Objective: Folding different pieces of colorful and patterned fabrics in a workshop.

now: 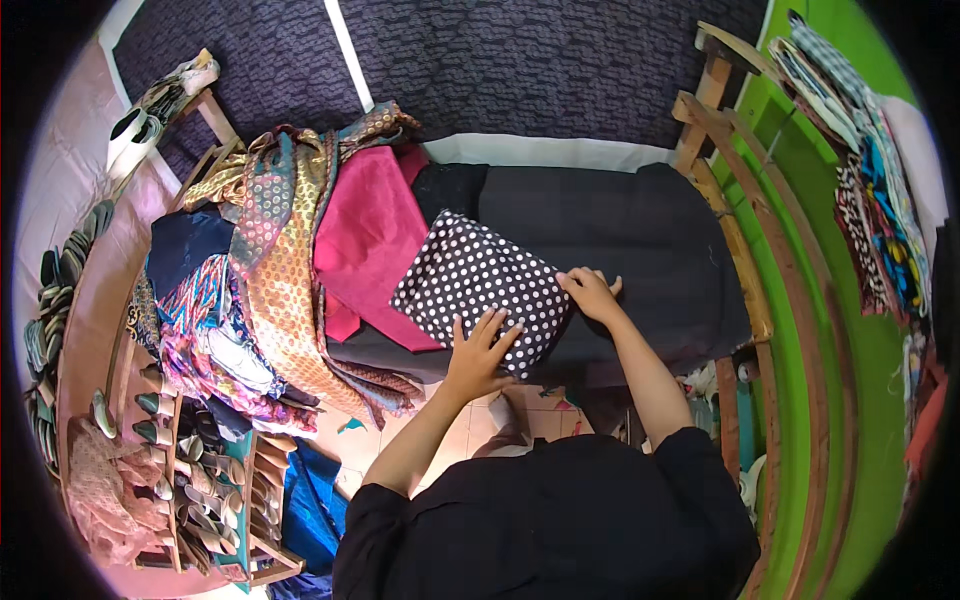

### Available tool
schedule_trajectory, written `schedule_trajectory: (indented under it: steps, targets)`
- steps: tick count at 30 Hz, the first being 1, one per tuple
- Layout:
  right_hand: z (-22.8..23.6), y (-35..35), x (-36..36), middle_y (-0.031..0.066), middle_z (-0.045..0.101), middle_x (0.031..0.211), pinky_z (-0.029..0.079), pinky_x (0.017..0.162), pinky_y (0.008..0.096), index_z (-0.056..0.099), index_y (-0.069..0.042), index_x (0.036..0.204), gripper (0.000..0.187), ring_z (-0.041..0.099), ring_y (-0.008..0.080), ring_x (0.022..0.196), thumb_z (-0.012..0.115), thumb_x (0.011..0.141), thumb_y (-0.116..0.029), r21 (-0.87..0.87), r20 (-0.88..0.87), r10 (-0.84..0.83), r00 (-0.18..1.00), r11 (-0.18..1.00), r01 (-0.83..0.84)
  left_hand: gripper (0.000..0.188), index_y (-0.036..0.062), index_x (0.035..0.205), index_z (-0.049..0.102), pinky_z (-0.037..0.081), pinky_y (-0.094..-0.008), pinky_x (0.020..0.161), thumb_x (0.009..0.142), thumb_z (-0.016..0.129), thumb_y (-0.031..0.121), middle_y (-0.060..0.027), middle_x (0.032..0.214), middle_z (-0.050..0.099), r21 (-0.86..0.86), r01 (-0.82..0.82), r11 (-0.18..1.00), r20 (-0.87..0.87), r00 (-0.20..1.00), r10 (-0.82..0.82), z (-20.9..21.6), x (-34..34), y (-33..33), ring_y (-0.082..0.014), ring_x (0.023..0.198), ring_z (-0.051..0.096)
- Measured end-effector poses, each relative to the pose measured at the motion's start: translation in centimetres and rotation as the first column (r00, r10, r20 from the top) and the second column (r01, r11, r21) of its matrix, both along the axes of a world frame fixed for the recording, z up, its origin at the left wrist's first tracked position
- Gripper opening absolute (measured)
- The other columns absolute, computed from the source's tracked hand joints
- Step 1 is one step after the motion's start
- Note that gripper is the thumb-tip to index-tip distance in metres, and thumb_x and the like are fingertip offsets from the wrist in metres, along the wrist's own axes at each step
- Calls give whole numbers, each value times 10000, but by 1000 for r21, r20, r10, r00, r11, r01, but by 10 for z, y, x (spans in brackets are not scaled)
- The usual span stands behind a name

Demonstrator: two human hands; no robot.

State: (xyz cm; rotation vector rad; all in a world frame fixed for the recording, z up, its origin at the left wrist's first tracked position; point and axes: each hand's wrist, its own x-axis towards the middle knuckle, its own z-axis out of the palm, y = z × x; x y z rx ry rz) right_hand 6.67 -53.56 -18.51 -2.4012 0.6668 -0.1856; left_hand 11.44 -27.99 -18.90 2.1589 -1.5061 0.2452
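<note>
A folded piece of black fabric with white polka dots [470, 285] lies on a black-covered table [610, 230]. My left hand [480, 355] rests flat on its near edge with the fingers spread. At the fabric's right corner, my right hand [592, 293] has thumb and index finger pressed together on the edge, the other fingers loosely bent. Bright pink cloth [370, 230] lies to the left and reaches partly under the dotted piece.
Gold patterned fabric [285, 300] and multicoloured cloth [205, 310] are heaped at the table's left. Wooden rails [800, 260] stand at the right, beside hanging textiles [870, 180]. Shoe-like forms fill a rack [175, 480] at lower left. Blue cloth [312, 500] lies near it.
</note>
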Motion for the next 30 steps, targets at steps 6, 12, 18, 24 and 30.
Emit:
schedule_trajectory:
  steps: [6, 12, 18, 24, 30]
  targets:
    - [17, 20, -121, 53, 568, 922, 153, 1001, 479, 582, -82, 834, 353, 452, 226, 1060, 505, 833, -427, 489, 152, -99, 983, 872, 12, 461, 116, 1046, 587, 337, -474, 912, 596, 688, 112, -57, 1026, 617, -384, 121, 915, -176, 964, -202, 0, -14, 0, -242, 978, 577]
    - [95, 23, -169, 143, 291, 1350, 218, 1027, 362, 216, -63, 1337, 1053, 261, 273, 1266, 831, 508, -270, 199, 613, 55, 788, 954, -222, 202, 3, 900, 601, 444, -263, 682, 728, 659, 93, -38, 811, 623, -617, -254, 745, -673, 661, -332, 114, -15, -27, -113, 762, 568]
    - [127, 50, -186, 130, 243, 1382, 197, 1039, 350, 143, -71, 1376, 1013, 240, 243, 1275, 776, 589, -145, 497, 594, -37, 803, 803, -330, 242, 20, 950, 560, 458, -220, 654, 833, 578, 232, -26, 853, 595, -559, -267, 785, -828, 140, -543, 173, -25, -69, -94, 733, 562]
    - [124, 61, -210, 46, 518, 1079, 415, 822, 245, 393, 13, 1206, 447, 499, 100, 935, 560, 836, -174, 725, 601, -433, 672, 650, -229, 321, 13, 958, 556, 509, -242, 599, 843, 557, 313, -81, 881, 622, -426, -44, 903, -882, -201, -426, 166, -25, -107, -134, 712, 613]
    - [127, 67, -240, 58, 506, 1103, 391, 869, 263, 376, 21, 1218, 436, 479, 109, 994, 528, 854, -164, 691, 631, -581, 514, 722, -34, 452, 18, 1042, 509, 531, -289, 638, 809, 570, 401, -97, 904, 607, -378, 13, 926, -848, -406, -341, 135, -82, -97, -173, 770, 619]
